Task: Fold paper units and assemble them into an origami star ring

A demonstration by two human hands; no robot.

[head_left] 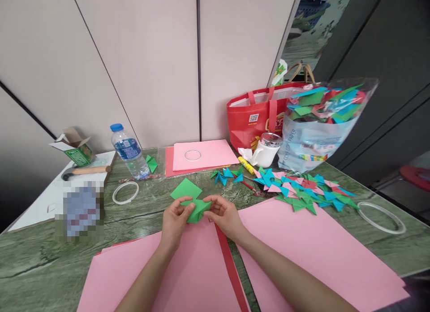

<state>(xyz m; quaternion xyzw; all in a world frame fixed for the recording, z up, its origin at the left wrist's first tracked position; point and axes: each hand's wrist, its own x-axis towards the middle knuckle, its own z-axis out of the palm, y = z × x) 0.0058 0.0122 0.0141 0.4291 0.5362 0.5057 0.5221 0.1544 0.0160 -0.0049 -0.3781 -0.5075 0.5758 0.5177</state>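
Both hands close on one small green paper piece point(196, 213): the left hand point(176, 218) pinches its left side between thumb and fingers, and the right hand point(223, 213) grips its right end. They are close together, joined by the paper, above the far end of a pink sheet stack point(161, 267) on the middle of the tabletop point(30, 262).

The folding looks partway along: the piece has creased flaps but seems less settled than the pointed shapes lying about. Whether its last fold is made I cannot tell, as fingers cover part of it. Its long axis runs crosswise, roughly parallel to the tabletop's far edge; one tip points toward the right edge, and a broader flap hangs toward the near side.

Just beyond the hands lies a flat green square point(186, 188), apparently unfolded, one corner toward the far edge; being about equal-sided, it shows no clear long axis.

Farther out, much appears done: a loose pile of folded pieces point(304, 191) spreads toward the tabletop's right edge, pointing every way, and a clear plastic bag point(302, 139) near the far right corner holds many more. Another green folded piece point(152, 163) lies beside the water bottle point(129, 153), near the far edge. Only that one flat square plainly looks left to fold.
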